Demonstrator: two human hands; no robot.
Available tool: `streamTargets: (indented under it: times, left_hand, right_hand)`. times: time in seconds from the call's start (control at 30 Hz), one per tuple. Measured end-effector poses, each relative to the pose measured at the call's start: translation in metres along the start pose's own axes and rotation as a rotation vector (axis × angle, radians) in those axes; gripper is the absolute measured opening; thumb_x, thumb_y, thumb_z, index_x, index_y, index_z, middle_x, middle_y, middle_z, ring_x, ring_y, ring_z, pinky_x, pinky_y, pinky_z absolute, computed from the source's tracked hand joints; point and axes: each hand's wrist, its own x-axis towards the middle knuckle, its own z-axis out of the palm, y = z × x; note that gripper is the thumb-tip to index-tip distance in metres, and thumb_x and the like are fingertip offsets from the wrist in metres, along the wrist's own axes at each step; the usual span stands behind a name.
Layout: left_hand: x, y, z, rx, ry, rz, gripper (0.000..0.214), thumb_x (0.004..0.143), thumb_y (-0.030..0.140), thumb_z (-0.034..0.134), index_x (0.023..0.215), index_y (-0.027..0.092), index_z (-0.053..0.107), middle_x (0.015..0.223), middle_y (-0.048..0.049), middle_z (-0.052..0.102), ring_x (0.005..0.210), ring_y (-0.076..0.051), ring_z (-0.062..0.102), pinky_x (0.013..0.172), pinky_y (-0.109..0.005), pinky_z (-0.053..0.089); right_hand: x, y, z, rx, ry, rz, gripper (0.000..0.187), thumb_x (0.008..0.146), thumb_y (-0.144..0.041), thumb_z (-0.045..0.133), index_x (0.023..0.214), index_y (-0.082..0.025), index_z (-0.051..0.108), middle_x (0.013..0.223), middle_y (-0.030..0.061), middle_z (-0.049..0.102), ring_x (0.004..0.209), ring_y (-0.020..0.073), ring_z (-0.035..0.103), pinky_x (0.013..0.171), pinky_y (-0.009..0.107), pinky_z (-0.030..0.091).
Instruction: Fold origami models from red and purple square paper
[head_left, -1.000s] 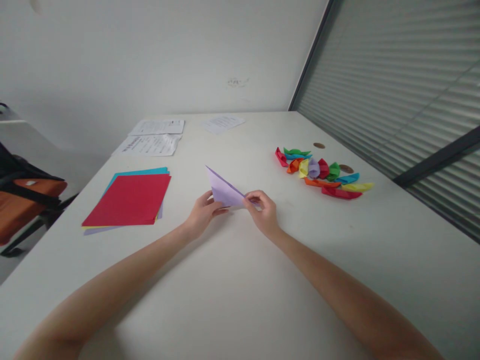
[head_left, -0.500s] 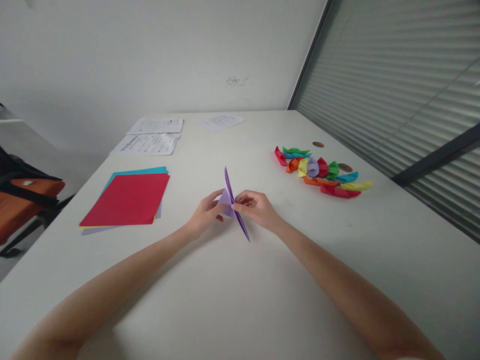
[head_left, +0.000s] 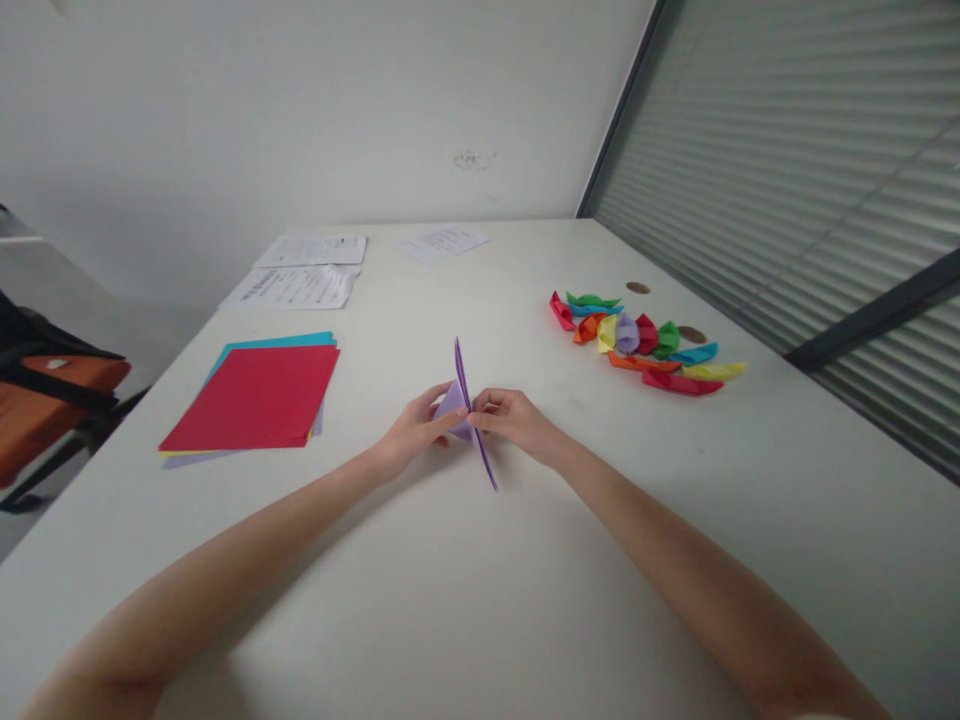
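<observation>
A folded purple origami paper (head_left: pixel 452 400) is held up between my two hands over the middle of the white table (head_left: pixel 465 590). Its thin layered edge points toward me, with one tip up and away and the other down and near. My left hand (head_left: pixel 416 425) grips the lighter triangular flap from the left, thumb on its near face. From the right, my right hand (head_left: pixel 514 420) pinches the paper near the middle of its long edge. The fingertips behind the paper are partly hidden.
On the left lies a stack of coloured paper squares, red (head_left: pixel 255 398) on top. Several folded paper pieces (head_left: pixel 649 338) in many colours cluster at the right, near round table holes (head_left: pixel 691 334). Printed sheets (head_left: pixel 300 287) lie farther back. An orange chair (head_left: pixel 56 400) stands left; window blinds (head_left: pixel 787 180) flank the right.
The purple paper has turned slightly, its long edge now more upright. Both hands have shifted a little to the right and keep their hold. The other things stay in place.
</observation>
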Motion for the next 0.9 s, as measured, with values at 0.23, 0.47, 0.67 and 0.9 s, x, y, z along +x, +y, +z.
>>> streamTargets:
  times: [0.23, 0.47, 0.67, 0.9]
  left_hand:
    - [-0.0004, 0.0009, 0.0008, 0.033, -0.013, -0.009, 0.072, 0.075, 0.049, 0.073, 0.136, 0.019, 0.048, 0.1, -0.0104, 0.067, 0.088, -0.02, 0.062, 0.061, -0.025, 0.047]
    - [0.0009, 0.0002, 0.0016, 0.068, -0.02, -0.013, 0.067, 0.075, 0.051, 0.072, 0.13, 0.017, 0.054, 0.1, -0.01, 0.066, 0.09, -0.021, 0.061, 0.059, -0.024, 0.046]
    - [0.0024, -0.0024, 0.0, 0.056, -0.025, -0.001, 0.057, 0.079, 0.049, 0.068, 0.126, 0.018, 0.058, 0.104, -0.0101, 0.066, 0.09, -0.021, 0.06, 0.059, -0.024, 0.046]
    - [0.005, -0.0063, -0.0036, 0.013, 0.079, 0.047, 0.068, 0.077, 0.039, 0.067, 0.138, 0.016, 0.047, 0.092, -0.0075, 0.068, 0.078, -0.017, 0.06, 0.06, -0.026, 0.047]
  right_hand:
    - [0.0009, 0.0032, -0.0029, 0.027, -0.034, 0.033, 0.041, 0.064, -0.052, 0.079, 0.072, -0.018, 0.057, 0.061, -0.005, 0.055, 0.058, 0.0099, 0.049, 0.058, 0.026, 0.039]
    - [0.0001, 0.0015, -0.0023, 0.034, -0.059, 0.034, 0.039, 0.062, -0.047, 0.081, 0.074, -0.018, 0.059, 0.065, -0.0039, 0.059, 0.061, 0.0107, 0.052, 0.059, 0.026, 0.039]
    - [0.0014, 0.0045, -0.0062, 0.122, -0.067, 0.056, 0.036, 0.063, -0.043, 0.083, 0.076, -0.017, 0.062, 0.067, -0.0034, 0.061, 0.063, 0.0096, 0.054, 0.063, 0.026, 0.039]
    - [0.0037, 0.0075, -0.0097, 0.243, -0.061, 0.065, 0.032, 0.065, -0.041, 0.083, 0.074, -0.016, 0.065, 0.072, -0.0011, 0.064, 0.068, 0.0107, 0.059, 0.07, 0.028, 0.044]
